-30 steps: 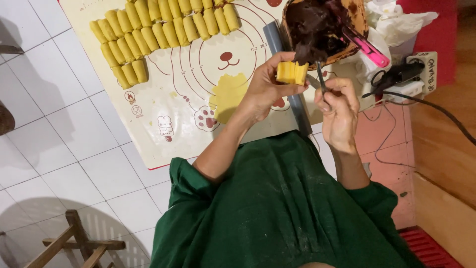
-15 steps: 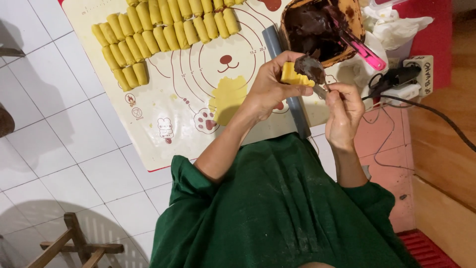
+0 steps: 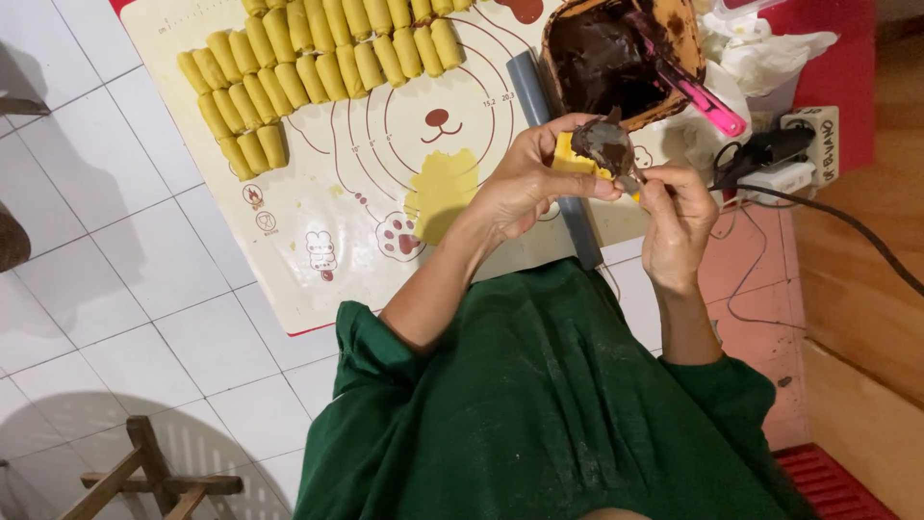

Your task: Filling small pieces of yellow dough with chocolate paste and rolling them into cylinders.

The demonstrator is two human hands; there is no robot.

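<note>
Fingers of the left hand (image 3: 525, 183) are curled around a flat yellow piece of dough (image 3: 570, 157), holding it up above the mat. Only a bit of the dough shows past the fingers. Fingers of the right hand (image 3: 677, 214) are pinched shut on the handle of a spoon (image 3: 606, 149). The spoon is heaped with dark brown chocolate filling, and its bowl sits right on the dough in the left hand. The two hands are close together, almost touching.

Just behind the hands is a brown tub (image 3: 616, 58) full of the same dark chocolate. A pink tool (image 3: 701, 93) leans in the tub, with its handle sticking out over the rim. A grey rolling stick (image 3: 553, 154) lies on the mat and passes under the left hand.

The mat is a big cream baking mat (image 3: 318, 260) with a bear face and paw prints drawn on it. It lies on a white tiled floor (image 3: 115, 299). Another flat yellow dough sheet (image 3: 443, 188) lies on the mat near the left wrist. At the far end of the mat are rows of little yellow rolls (image 3: 318, 67), side by side and touching.

To the right of the tub is a crumpled white plastic bag (image 3: 760, 53). Near it are a white power strip (image 3: 808, 144) with a black plug, and a black cord (image 3: 847, 231) runs away over a wooden floor. The person wears a dark green shirt (image 3: 549, 404). A small wooden stool (image 3: 144, 472) stands in the near left corner.
</note>
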